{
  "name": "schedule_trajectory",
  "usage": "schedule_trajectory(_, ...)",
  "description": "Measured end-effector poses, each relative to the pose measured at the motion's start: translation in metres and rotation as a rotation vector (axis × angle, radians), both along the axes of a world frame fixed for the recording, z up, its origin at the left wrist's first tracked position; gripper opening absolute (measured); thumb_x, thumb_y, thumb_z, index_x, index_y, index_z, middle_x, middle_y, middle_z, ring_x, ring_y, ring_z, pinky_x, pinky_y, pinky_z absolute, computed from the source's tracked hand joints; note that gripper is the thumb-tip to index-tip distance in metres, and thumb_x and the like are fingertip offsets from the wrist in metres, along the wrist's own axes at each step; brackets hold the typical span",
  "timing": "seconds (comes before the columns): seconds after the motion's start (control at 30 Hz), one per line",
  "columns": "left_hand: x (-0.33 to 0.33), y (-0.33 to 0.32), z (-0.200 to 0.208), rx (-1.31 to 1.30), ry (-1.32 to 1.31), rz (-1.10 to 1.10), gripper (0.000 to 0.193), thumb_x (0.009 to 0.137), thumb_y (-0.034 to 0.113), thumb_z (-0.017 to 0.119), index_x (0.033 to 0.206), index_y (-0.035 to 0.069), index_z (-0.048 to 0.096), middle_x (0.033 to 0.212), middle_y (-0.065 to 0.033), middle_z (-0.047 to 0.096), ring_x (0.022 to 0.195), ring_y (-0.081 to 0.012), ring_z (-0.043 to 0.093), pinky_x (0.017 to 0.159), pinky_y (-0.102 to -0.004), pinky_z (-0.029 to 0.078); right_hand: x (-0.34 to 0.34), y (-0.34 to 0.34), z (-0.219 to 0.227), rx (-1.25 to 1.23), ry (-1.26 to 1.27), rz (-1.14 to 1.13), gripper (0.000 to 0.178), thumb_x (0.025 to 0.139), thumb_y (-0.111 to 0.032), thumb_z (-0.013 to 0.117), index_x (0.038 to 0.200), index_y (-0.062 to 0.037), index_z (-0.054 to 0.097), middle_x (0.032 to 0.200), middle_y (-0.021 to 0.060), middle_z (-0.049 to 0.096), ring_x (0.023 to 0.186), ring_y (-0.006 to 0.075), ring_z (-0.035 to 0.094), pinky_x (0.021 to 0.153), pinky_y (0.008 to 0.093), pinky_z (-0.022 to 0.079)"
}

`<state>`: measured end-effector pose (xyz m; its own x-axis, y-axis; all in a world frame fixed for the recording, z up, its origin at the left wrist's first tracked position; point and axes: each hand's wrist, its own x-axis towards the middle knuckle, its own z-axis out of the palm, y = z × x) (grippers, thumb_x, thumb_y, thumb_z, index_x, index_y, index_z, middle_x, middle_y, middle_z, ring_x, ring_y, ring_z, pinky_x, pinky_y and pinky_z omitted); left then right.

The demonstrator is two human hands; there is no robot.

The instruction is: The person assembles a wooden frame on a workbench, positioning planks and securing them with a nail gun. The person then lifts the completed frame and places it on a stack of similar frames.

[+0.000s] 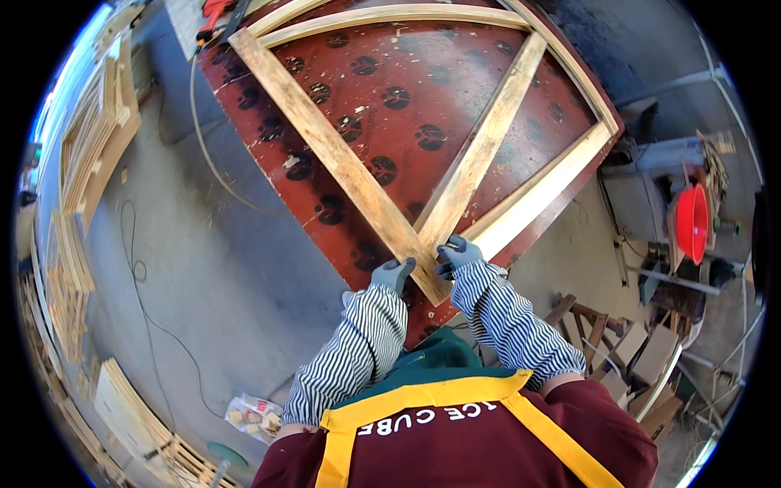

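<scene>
A wooden frame of pale boards lies on a dark red tabletop (pixel 399 154) with black round marks. Its long left board (pixel 333 150) runs down toward me, and a middle slat (pixel 484 142) and a right board (pixel 541 191) converge near its lower end. At that board's left edge, my left hand (pixel 392 275), in a grey glove, is closed on the wood. My right hand (pixel 460 252), also gloved, has curled fingers beside the joint of the boards. Whatever those fingers hold, if anything, is too small to make out.
Stacked wooden frames (pixel 98 138) stand along the left. A cable (pixel 146 309) crosses the floor, and a hose (pixel 203 146) hangs by the table's left edge. A red tool (pixel 213 15) rests at the far left corner. Right, a red basin (pixel 691 223) sits near wood offcuts (pixel 626 346).
</scene>
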<state>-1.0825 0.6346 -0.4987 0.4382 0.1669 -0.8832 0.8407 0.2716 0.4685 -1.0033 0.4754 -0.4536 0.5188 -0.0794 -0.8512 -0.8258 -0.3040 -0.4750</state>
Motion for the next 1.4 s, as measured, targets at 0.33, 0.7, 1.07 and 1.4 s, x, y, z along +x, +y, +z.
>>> schedule_trajectory(0.33, 0.003, 0.013, -0.009, -0.248, 0.060, -0.004, 0.045, 0.089, 0.031, 0.068, 0.117, 0.000, 0.053, 0.116, -0.0140, 0.059, 0.108, -0.0282, 0.057, 0.099, -0.0431, 0.046, -0.010, 0.017, -0.008, -0.087, -0.210, -0.024, 0.028, 0.085, -0.015, 0.066, 0.111, -0.0029, 0.066, 0.074, 0.0068, 0.069, 0.047, 0.0131, 0.060, 0.046, 0.0271, 0.049)
schedule_trajectory(0.7, 0.006, 0.021, -0.001, -0.209, 0.060, -0.082, 0.042, 0.082, 0.034, 0.076, 0.089, -0.001, 0.054, 0.091, -0.0119, 0.062, 0.086, -0.0241, 0.063, 0.087, -0.0357, 0.054, -0.011, 0.015, -0.025, -0.257, -0.291, 0.168, 0.029, 0.083, -0.023, 0.068, 0.102, -0.0009, 0.067, 0.077, 0.0107, 0.070, 0.055, 0.0163, 0.065, 0.054, 0.0298, 0.054)
schedule_trajectory(1.07, 0.050, 0.052, -0.026, -0.134, 0.049, -0.881, 0.050, 0.080, 0.047, 0.075, 0.099, 0.003, 0.062, 0.076, -0.0041, 0.063, 0.065, -0.0119, 0.058, 0.061, -0.0267, 0.050, -0.009, 0.006, -0.007, -0.082, -0.095, -0.045, 0.033, 0.087, -0.018, 0.063, 0.116, -0.0022, 0.066, 0.081, 0.0090, 0.069, 0.048, 0.0132, 0.058, 0.045, 0.0272, 0.049)
schedule_trajectory(1.4, 0.061, 0.061, 0.004, -0.212, 0.078, -0.879, 0.048, 0.089, 0.048, 0.063, 0.097, 0.001, 0.066, 0.079, -0.0062, 0.066, 0.065, -0.0124, 0.059, 0.063, -0.0278, 0.049, -0.019, -0.002, -0.029, -0.054, -0.226, 0.073, 0.032, 0.085, -0.013, 0.059, 0.113, -0.0025, 0.066, 0.078, 0.0089, 0.069, 0.051, 0.0164, 0.062, 0.051, 0.0293, 0.051)
